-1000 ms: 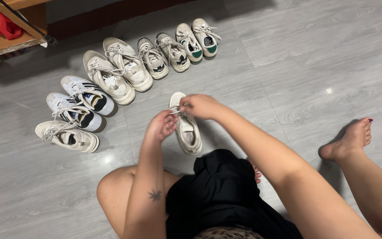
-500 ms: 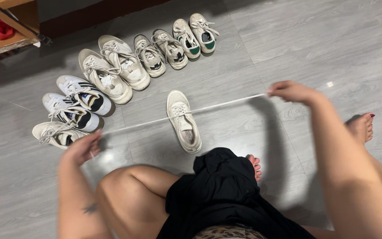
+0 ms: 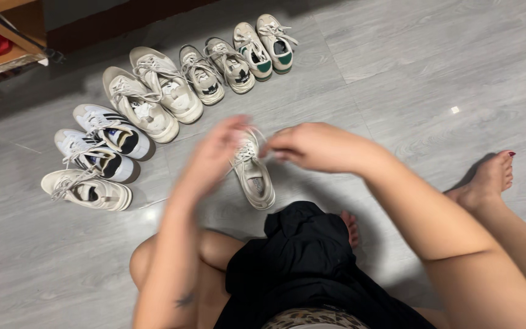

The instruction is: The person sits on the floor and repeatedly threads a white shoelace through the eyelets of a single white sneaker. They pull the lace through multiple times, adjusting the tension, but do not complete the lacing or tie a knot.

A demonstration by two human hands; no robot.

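No packages, labels, signs or screens are visible.

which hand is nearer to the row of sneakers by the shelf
Left. The left hand hovers over the toe of the lone beige sneaker, on the side facing the row of sneakers. The right hand is on the sneaker's other side, farther from the row.

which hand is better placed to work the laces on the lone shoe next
Probably the right hand: its fingertips sit close above the laces of the lone shoe. The left hand is blurred beside the shoe, so its grip is unclear.
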